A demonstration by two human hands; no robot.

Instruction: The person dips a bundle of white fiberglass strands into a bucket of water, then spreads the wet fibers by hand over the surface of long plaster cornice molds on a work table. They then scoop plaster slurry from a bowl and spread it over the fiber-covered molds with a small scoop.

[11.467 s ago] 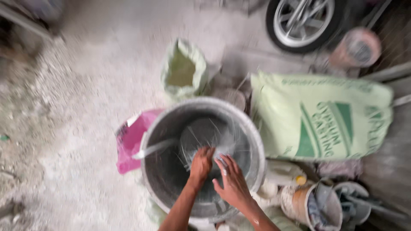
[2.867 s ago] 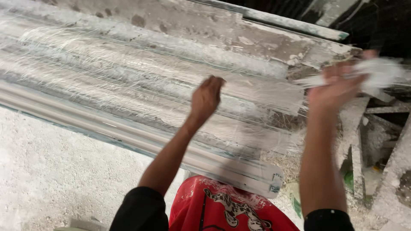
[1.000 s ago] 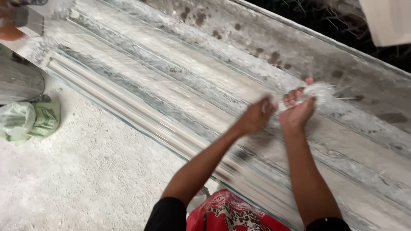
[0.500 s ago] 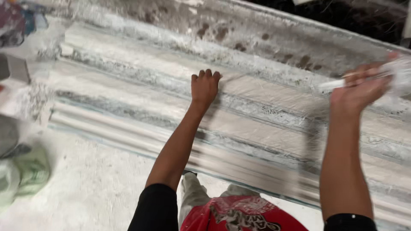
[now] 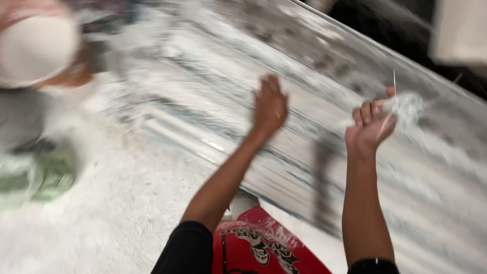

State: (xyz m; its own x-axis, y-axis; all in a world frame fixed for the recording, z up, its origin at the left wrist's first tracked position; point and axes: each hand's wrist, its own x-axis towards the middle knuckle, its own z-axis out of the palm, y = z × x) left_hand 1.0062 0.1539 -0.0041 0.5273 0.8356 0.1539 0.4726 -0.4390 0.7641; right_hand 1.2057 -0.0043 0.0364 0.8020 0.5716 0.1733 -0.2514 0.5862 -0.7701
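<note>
Right hand (image 5: 374, 127) is clenched on a wad of white fibres (image 5: 406, 105), held above the long white mould (image 5: 324, 116); left hand (image 5: 270, 104) hovers open, fingers spread, just over it.

The single head-worn camera looks steeply down, close over the person's raised forearms, onto a long, white-dusted moulding (image 5: 284, 152).

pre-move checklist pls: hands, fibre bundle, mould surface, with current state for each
1. Right hand gripping the white fibre bundle: ok, fingers closed round it.
2. Left hand free: ok, open, holds nothing.
3. Left hand touching the long ribbed mould: cannot tell, blurred.
4. Fibre strands clear of the mould: cannot tell; loose ends stick up from the bundle.
5. Mould surface coated evenly: cannot tell, motion blur.
</note>
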